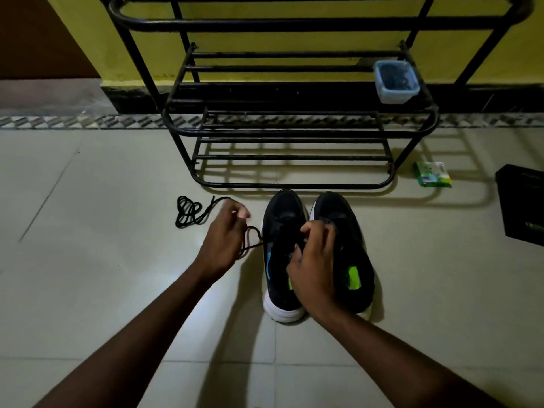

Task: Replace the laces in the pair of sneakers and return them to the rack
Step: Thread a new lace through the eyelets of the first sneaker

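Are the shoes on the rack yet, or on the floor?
On the floor. The two sneakers stand side by side on their soles, just in front of the rack, toes toward it.

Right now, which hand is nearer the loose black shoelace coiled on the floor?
Left. The left hand pinches another lace just right of the coiled black shoelace; the right hand is farther right, over the pair of black sneakers.

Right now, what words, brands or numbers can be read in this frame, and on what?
Green packet: printed label, too small and blurred to read.
Black box: pale print, blurred and cut by the frame edge; unreadable.
Sneakers: no legible marking.
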The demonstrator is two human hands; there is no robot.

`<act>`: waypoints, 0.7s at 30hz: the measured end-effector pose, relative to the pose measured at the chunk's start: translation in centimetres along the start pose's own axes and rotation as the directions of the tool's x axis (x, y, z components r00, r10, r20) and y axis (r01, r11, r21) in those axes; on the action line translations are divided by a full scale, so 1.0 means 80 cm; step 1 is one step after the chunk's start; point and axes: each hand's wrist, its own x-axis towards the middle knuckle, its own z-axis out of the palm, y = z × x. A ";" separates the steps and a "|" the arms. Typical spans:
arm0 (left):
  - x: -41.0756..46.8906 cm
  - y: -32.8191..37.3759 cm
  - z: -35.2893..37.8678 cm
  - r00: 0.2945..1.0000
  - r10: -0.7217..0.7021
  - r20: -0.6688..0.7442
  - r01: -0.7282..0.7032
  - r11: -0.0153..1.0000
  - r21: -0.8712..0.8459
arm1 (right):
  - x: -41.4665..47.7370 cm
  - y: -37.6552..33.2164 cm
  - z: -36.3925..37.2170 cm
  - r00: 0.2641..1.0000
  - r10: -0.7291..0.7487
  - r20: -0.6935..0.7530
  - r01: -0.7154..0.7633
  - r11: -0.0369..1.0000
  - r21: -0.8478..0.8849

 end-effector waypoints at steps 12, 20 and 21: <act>0.001 0.010 0.000 0.973 -0.169 0.159 0.232 0.733 -0.639 | -0.002 0.003 0.007 1.000 0.025 0.008 -0.025 1.000 0.007; 0.006 -0.015 0.019 0.981 0.102 0.166 -0.159 0.911 0.380 | -0.003 0.002 0.005 0.999 0.035 0.019 -0.033 0.997 -0.065; 0.007 -0.015 0.021 0.971 0.115 0.208 -0.198 0.874 0.443 | -0.003 0.001 0.005 0.999 0.038 0.018 -0.037 0.997 -0.068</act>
